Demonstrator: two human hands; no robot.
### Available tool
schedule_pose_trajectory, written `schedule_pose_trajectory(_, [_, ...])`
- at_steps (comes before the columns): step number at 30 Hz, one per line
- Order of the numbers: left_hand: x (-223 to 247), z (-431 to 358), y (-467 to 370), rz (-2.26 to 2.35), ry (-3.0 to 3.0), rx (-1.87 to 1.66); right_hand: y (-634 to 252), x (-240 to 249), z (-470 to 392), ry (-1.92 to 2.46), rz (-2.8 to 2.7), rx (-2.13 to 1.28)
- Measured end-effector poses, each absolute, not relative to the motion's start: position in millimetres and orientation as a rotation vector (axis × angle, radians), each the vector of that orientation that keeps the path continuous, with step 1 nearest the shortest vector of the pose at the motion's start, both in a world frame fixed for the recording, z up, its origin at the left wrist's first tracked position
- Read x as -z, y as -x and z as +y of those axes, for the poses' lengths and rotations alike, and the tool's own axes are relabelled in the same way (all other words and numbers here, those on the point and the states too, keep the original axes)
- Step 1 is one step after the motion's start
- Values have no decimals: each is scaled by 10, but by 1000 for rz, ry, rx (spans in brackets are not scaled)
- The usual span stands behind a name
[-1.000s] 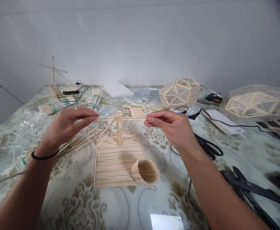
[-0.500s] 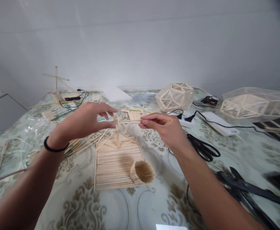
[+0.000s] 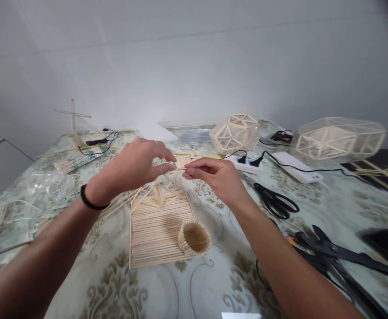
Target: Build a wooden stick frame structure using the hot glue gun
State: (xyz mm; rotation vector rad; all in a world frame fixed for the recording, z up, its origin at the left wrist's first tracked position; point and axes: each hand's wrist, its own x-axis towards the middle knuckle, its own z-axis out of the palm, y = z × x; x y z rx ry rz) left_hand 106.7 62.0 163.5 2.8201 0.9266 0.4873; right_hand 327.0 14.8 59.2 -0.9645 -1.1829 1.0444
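Between finger and thumb of my right hand (image 3: 213, 175), thin wooden sticks (image 3: 180, 169) are pinched and point left. My left hand (image 3: 140, 161) hovers opposite, thumb and fingers apart, its thumb tip close to the sticks' free end; I cannot tell whether it touches them. Below both hands lies a flat platform of wooden sticks (image 3: 155, 232). A short upright post (image 3: 158, 192) with slanting braces rises from its far edge, its top partly hidden by my left hand. A round cup built of sticks (image 3: 195, 239) sits on the platform's near right corner.
Black scissors (image 3: 276, 201) and large black shears (image 3: 333, 252) lie on the right. A white power strip (image 3: 248, 165) with black cables stands behind. Stick-framed polyhedra (image 3: 235, 135) line the back. Crumpled plastic (image 3: 50, 186) and bundled sticks (image 3: 80, 159) lie on the left.
My right hand has moved left with the sticks, and my left hand has shifted right, so they are closer together. The camera view has shifted slightly.
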Motion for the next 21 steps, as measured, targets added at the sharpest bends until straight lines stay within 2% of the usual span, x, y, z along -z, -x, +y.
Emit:
schedule_pose_trajectory(3, [-1664, 642, -1312, 929, -2898, -168, -3268, -572, 148, 952, -1196, -1045])
schedule_pose_trajectory(6, [-1672, 654, -1440, 950, -2884, -23, -3262, -549, 154, 945, -1195, -1048])
schedule_pose_trajectory(11, [-1658, 681, -1437, 886, -2829, -157, -3413, -742, 49, 972, -1278, -961])
schedule_pose_trajectory(17, [-1623, 734, -1424, 792, -2838, -203, -3981, -1180, -523, 1227, -1305, -436])
schedule_pose_trajectory(21, [-1562, 788, -1408, 799, -2766, -349, -4452, -1069, -894, 1544, -1423, -296])
